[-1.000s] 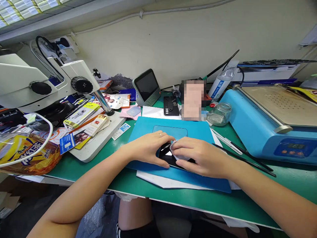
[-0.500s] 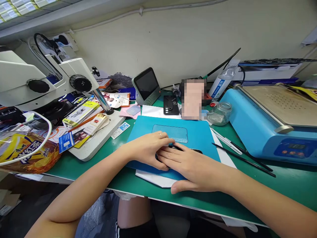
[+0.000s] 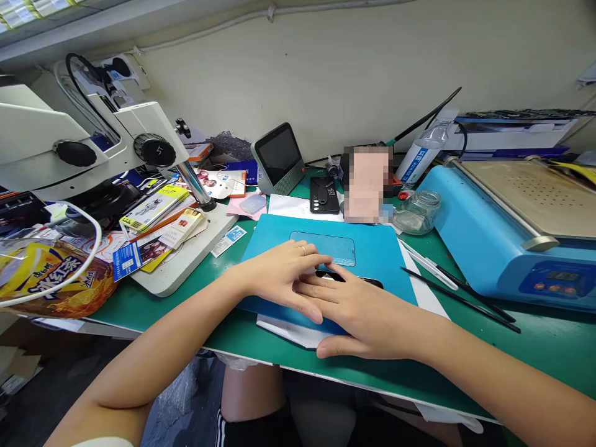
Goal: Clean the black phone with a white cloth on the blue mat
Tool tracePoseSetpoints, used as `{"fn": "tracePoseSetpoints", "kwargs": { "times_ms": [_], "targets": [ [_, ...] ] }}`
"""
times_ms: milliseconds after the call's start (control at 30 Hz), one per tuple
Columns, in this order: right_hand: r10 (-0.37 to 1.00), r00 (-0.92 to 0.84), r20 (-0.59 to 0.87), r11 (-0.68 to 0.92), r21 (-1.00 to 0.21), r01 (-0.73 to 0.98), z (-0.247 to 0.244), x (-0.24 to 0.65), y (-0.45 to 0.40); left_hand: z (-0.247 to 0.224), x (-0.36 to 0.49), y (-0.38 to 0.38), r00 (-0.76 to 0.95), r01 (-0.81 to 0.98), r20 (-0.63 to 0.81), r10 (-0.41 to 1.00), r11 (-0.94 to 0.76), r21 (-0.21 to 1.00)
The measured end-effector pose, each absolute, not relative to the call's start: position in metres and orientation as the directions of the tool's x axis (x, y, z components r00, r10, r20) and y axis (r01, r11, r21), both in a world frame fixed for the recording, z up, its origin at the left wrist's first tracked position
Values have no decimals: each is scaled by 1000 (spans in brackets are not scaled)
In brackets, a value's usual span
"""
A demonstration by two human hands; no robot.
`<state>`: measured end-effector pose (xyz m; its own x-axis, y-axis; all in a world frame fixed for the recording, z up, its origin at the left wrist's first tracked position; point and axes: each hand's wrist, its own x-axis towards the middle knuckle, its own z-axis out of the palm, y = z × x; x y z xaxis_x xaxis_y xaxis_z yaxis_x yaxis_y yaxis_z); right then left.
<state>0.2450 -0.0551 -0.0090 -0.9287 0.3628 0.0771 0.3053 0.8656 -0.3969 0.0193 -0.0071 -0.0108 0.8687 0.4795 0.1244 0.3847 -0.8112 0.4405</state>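
Note:
A blue mat [image 3: 274, 226] lies on the green bench top, and a clear glass sheet with a thin dark outline [image 3: 326, 248] rests on its far half. Nearer to me a flat black phone-like object [image 3: 374, 283] lies mostly hidden under my hands. My left hand [image 3: 291, 273], with a ring on one finger, reaches over it from the left, fingers outstretched. From the right, my right hand [image 3: 354, 313] lies flat over the same object, fingers extended and thumb apart. The fingertips of the two hands overlap. Neither hand grips anything that I can see.
At left stand a microscope [image 3: 125, 143] and a bottle of brown tea [image 3: 58, 279]. A smart display [image 3: 279, 155], a black phone [image 3: 325, 195] and a glass jar [image 3: 419, 214] are at the back. Tweezers [image 3: 460, 301] lie beside a blue heating machine [image 3: 493, 261].
My left fingers have spread slightly and its thumb has shifted a little down and right. More of the black object shows between the hands. The view has tilted a little.

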Motion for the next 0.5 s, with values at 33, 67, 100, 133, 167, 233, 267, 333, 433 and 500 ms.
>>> {"fn": "tracePoseSetpoints", "kwargs": {
  "times_ms": [33,67,100,133,167,233,267,333,433,500],
  "targets": [
    [351,-932,86,869,-400,290,-8,246,-55,-10,19,-7,868,383,127,479,-812,441],
    [342,-934,98,874,-400,278,-8,247,-56,-10,18,-6,869,383,127,479,-811,443],
    [339,-934,111,878,-395,271,-8,248,-56,-9,18,-6,869,383,123,480,-808,447],
    [338,-933,125,882,-387,268,-8,250,-56,-9,17,-6,869,384,119,480,-806,451],
    [339,-930,144,888,-376,265,-8,252,-55,-9,16,-6,869,385,115,481,-804,453],
    [343,-918,201,902,-345,261,-8,257,-53,-8,15,-7,864,394,111,491,-798,456],
    [345,-910,231,908,-328,261,-8,259,-51,-7,15,-7,860,402,110,499,-794,457],
    [363,-889,278,915,-286,284,-8,263,-48,-6,15,-8,853,415,107,511,-787,457],
    [413,-865,284,905,-233,356,-8,265,-43,-4,15,-8,854,416,101,510,-787,456],
    [411,-870,272,906,-223,358,-10,262,-43,-4,15,-8,857,416,97,506,-791,449]
  ]
}}
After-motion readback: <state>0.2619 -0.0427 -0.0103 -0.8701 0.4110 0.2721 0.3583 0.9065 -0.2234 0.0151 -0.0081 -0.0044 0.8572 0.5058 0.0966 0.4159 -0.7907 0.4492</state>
